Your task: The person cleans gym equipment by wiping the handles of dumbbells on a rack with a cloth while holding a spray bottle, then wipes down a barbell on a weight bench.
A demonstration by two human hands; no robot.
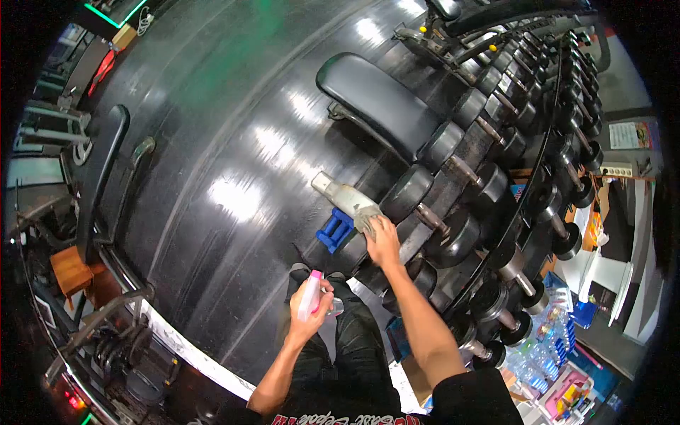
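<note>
My left hand (312,308) is wrapped round a spray bottle (309,294) with a pink top, held in front of my legs. A greyish cloth (365,219) is bunched in my right hand (381,239), pressed on the lower end of a pale metal part (343,195) of the dumbbell rack. Just left of that hand, small blue dumbbells (334,230) lie by the rack's foot. A large black dumbbell (425,205) rests on the rack to the right of it.
Rows of black dumbbells (496,124) run up the right side. A black padded bench (379,103) stands beyond my hands. Plastic bottles (542,350) and boxes are at the lower right. Gym machines and a wooden box (71,271) are at the left.
</note>
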